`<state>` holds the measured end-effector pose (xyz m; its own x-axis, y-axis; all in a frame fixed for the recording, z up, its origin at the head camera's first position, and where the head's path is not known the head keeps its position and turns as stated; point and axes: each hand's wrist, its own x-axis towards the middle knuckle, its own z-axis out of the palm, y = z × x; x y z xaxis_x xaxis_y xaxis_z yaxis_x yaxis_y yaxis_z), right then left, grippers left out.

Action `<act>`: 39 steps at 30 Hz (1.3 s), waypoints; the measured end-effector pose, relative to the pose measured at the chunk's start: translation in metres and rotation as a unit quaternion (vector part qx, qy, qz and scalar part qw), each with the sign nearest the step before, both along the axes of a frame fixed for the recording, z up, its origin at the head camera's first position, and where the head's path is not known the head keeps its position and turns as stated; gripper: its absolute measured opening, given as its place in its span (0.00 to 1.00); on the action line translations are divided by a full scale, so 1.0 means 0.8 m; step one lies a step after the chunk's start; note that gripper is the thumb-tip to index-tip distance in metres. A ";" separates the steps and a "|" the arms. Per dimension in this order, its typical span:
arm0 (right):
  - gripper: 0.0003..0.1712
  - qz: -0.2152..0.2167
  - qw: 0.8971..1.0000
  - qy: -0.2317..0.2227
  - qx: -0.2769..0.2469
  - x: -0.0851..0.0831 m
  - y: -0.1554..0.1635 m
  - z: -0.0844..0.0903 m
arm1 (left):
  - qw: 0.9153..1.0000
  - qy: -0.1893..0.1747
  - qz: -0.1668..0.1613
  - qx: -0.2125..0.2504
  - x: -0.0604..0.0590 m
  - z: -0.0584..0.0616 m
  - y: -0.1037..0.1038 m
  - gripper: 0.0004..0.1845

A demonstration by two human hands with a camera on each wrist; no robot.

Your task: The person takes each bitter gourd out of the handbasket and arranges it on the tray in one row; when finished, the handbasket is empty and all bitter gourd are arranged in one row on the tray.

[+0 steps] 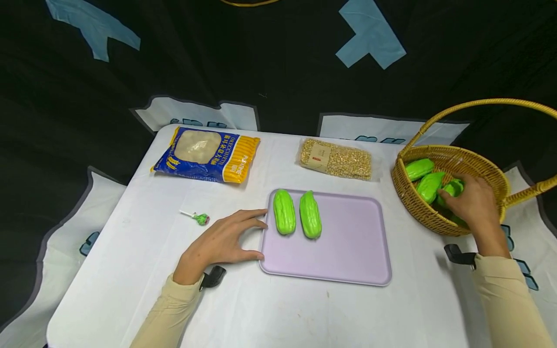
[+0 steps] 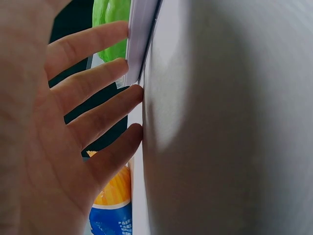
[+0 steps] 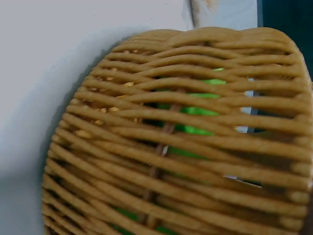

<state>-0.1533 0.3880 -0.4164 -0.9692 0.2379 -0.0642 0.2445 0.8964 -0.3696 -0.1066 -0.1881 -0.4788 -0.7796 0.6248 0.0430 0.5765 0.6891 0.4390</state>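
My left hand touches the left edge of a lilac tray with its thumb and fingertips, fingers spread and fairly straight. Two ribbed green gourds lie side by side on the tray's left half. Inside the wicker basket on the right, my right hand has thumb and fingers around a green gourd. More gourds lie beside it in the basket. In the right wrist view the basket's woven wall hides that hand, with green showing through the gaps.
A blue and yellow pasta bag lies at the table's back left. A clear pack of yellow grains lies behind the tray. A lollipop lies left of my left hand. The basket's tall handle arches above it.
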 end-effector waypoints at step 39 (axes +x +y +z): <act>0.50 -0.014 0.999 -0.031 0.007 -0.024 0.020 -0.006 | 1.000 -0.003 0.002 -0.007 0.002 0.002 0.000 0.39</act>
